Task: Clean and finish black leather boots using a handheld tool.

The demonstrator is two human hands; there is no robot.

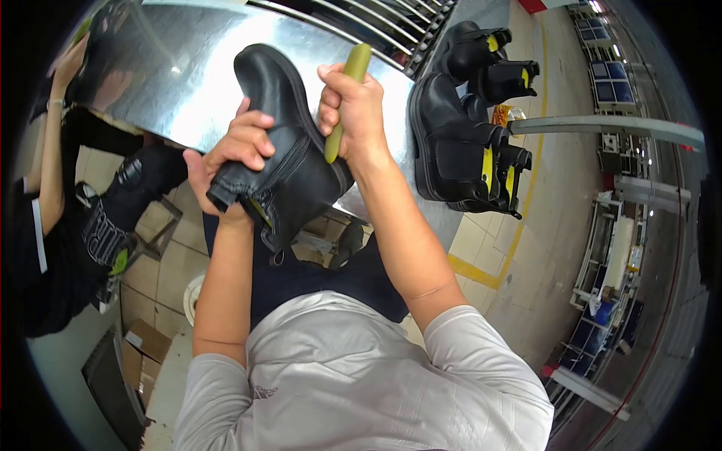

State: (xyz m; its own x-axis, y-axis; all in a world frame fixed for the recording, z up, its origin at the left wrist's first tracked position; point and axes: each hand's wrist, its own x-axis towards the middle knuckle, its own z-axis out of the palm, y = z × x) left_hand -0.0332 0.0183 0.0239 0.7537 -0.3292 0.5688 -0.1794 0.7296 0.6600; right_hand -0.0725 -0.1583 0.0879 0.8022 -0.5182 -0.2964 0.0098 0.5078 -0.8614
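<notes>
A black leather ankle boot [289, 161] is tilted on its side over the near edge of the metal table [203, 68], its toe pointing away from me. My left hand [237, 146] grips the boot around its shaft, with the thumb near the opening and the fingers over the upper. My right hand [353, 105] is closed around a slim olive-yellow stick [359, 64]. The stick's lower end lies against the boot beside the sole edge, close to the heel. Its exact kind I cannot make out.
Several black boots with yellow linings [459, 146] stand at the table's right end. A roller rack [376, 26] borders the far side. At left sits another person, whose arm [53, 158] reaches toward the table. A grey rail [602, 124] juts in from the right.
</notes>
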